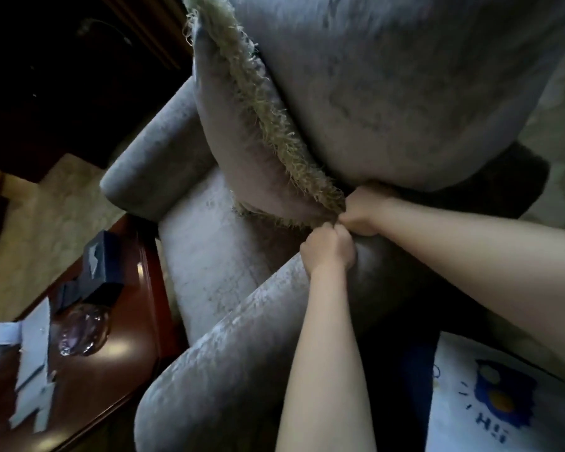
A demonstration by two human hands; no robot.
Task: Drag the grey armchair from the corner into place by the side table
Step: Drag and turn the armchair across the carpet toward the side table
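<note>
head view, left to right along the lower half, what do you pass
white paper → glass dish → side table edge → near arm of the grey armchair → left hand → right hand → printed white shirt

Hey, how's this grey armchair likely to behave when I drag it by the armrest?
Probably heavy: the armchair is bulky and thickly padded, and both the left hand and right hand grip one armrest. Pulled from that side, it may pivot rather than slide straight. The fringed cushion propped against its back could flop over.
</note>
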